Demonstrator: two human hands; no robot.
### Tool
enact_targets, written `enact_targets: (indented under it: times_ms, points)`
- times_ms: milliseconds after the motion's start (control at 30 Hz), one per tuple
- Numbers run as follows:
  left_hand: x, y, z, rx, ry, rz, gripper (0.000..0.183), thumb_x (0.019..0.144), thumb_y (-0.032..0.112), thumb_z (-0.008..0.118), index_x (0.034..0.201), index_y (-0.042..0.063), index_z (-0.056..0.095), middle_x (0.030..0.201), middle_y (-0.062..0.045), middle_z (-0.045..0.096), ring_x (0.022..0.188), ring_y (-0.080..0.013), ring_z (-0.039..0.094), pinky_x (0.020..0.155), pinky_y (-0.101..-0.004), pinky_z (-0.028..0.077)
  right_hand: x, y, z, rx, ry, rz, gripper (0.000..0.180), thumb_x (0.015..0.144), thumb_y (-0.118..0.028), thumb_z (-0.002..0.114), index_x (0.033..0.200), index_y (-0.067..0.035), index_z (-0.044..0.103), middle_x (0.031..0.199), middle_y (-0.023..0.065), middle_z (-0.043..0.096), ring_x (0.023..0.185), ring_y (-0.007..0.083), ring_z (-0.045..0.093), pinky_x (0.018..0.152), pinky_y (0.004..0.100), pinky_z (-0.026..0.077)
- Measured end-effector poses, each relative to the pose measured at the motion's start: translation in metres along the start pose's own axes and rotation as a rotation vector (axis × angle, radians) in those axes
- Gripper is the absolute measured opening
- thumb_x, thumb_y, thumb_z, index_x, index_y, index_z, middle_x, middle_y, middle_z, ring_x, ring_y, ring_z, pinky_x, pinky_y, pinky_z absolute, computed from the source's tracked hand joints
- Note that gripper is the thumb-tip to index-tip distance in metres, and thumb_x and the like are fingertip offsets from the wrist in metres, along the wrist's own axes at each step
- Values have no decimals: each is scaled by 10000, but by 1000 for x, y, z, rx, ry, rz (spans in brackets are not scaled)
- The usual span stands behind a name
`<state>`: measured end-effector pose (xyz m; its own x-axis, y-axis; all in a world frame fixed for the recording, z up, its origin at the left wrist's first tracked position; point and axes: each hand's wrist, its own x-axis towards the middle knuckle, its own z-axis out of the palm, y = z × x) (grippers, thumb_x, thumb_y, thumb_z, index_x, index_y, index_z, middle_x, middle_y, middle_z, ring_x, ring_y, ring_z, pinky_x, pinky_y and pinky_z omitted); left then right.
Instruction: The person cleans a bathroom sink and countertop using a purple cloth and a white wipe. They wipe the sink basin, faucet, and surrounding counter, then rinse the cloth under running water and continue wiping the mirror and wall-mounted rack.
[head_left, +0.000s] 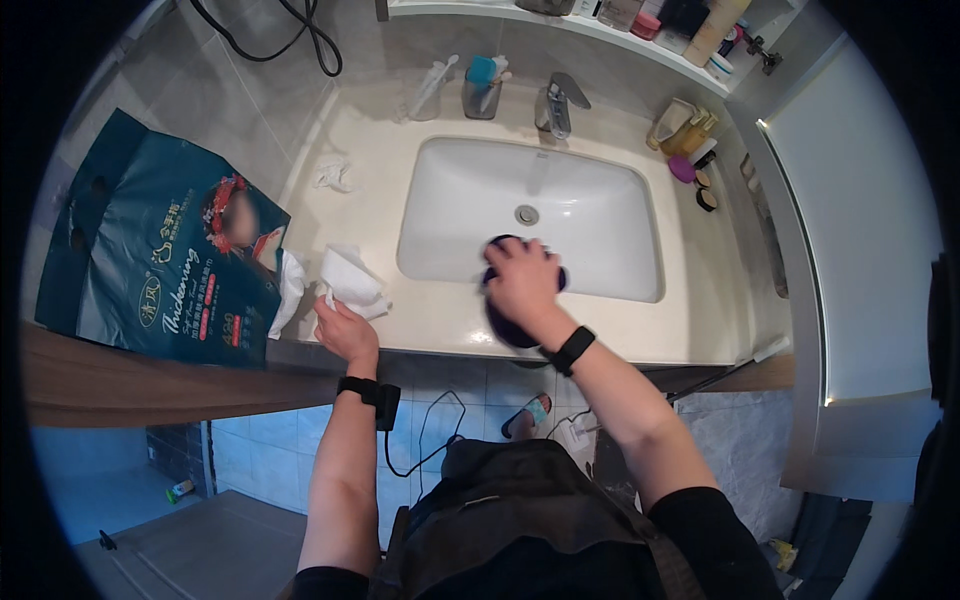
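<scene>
My left hand (345, 330) pinches a white disposable face towel (352, 283) at its near corner, over the counter left of the sink. On the front rim of the white sink (465, 202), my right hand (523, 281) presses down with spread fingers on a dark purple cloth (510, 326). Part of the cloth lies over the basin edge and part on the cream countertop (435, 319). Close to my left hand, a big teal bag of soft towels (142, 255) leans at the counter's left end, with a white towel (289, 292) beside its lower corner.
A crumpled tissue (332, 174) lies left of the basin. Behind it stand toothbrush cups (481, 101) and a chrome faucet (556, 109). Bottles (688, 133) crowd the right corner. An open mirror-cabinet door (847, 225) juts in at right. A black cable (409, 474) hangs from my left wrist.
</scene>
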<state>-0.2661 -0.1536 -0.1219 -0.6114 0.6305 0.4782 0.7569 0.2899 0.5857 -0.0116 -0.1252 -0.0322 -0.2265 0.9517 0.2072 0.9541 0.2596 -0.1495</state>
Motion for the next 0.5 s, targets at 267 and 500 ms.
enact_targets:
  times_ms: [267,500]
  points:
    - [4,-3,1,41,-44,-2,235,891,125,474,1110,41,461,999,-175,618,946,-353,576,821,-455,385,-73,-53,23,141,46,-475,434,660,-237,651,1087,-177,606,1082,35,517,1044,270,455,795,458,367]
    - [3,-2,-3,52,-74,-15,224,899,136,472,1106,50,461,1002,-156,618,952,-338,570,833,-446,380,-20,44,15,-174,-108,107,377,671,-156,596,1041,-217,644,1050,49,565,968,303,524,745,484,450]
